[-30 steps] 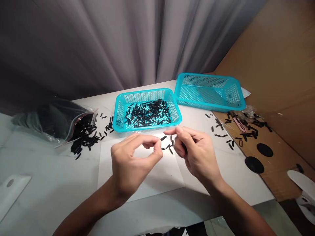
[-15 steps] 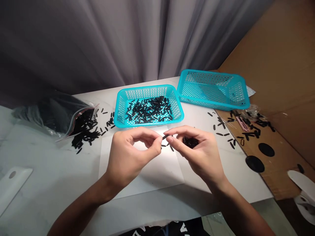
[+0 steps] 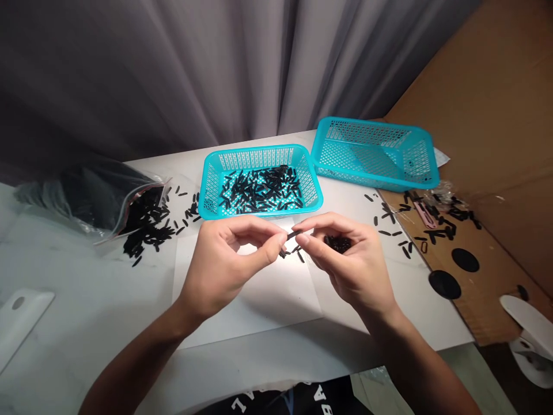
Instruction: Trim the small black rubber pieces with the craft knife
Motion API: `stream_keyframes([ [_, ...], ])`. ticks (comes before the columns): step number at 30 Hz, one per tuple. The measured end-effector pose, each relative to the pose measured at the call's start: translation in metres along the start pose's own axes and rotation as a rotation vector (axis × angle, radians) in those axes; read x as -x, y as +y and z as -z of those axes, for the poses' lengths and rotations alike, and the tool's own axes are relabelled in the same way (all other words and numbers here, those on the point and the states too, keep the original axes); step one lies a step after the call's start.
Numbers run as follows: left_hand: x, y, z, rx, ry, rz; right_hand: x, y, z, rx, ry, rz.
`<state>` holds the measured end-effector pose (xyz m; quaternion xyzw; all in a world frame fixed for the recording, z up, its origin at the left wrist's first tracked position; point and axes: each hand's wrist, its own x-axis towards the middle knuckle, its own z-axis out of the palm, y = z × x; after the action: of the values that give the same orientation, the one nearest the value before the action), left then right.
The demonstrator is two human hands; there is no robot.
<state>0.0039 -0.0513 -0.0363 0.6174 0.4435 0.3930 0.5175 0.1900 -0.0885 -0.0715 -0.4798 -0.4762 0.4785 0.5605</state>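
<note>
A small black strip spans the gap between the fingertips of my two hands, above a white sheet. My left hand pinches its left end between thumb and forefinger. The thumb and forefinger of my right hand pinch its right end, and several black pieces lie in that palm. A few loose pieces rest on the sheet below. Just beyond my hands stands a blue basket with many black pieces inside.
A second blue basket stands at the back right. At the left, an open plastic bag spills black pieces. More pieces, a pink tool and black discs lie on the right, by brown cardboard.
The black strip is now level and shows more clearly between both hands' fingertips, with the left fingertips closed on its end. The whole view has shifted slightly.
</note>
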Motion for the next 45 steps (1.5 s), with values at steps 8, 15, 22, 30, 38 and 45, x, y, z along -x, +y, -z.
stream_keyframes([
  [8, 0.004, -0.004, 0.001, -0.407, 0.141, -0.491, -0.004, 0.003, -0.002, -0.240, 0.024, -0.136],
  [15, 0.003, -0.007, 0.001, -0.433, 0.120, -0.581, -0.002, 0.003, 0.001, -0.160, 0.003, -0.091],
  [22, 0.004, -0.003, 0.003, -0.442, 0.100, -0.640, 0.000, 0.004, 0.003, -0.111, 0.010, -0.029],
  [30, -0.034, -0.043, 0.013, -0.414, 0.332, -0.360, -0.009, 0.012, 0.002, -0.209, 0.044, -0.086],
  [38, -0.033, -0.043, 0.000, 0.070, 0.119, -0.130, -0.012, 0.013, -0.008, 0.127, 0.038, 0.008],
  [45, -0.013, -0.027, -0.007, 0.052, 0.100, -0.315, 0.003, 0.004, -0.010, 0.333, 0.164, 0.301],
])
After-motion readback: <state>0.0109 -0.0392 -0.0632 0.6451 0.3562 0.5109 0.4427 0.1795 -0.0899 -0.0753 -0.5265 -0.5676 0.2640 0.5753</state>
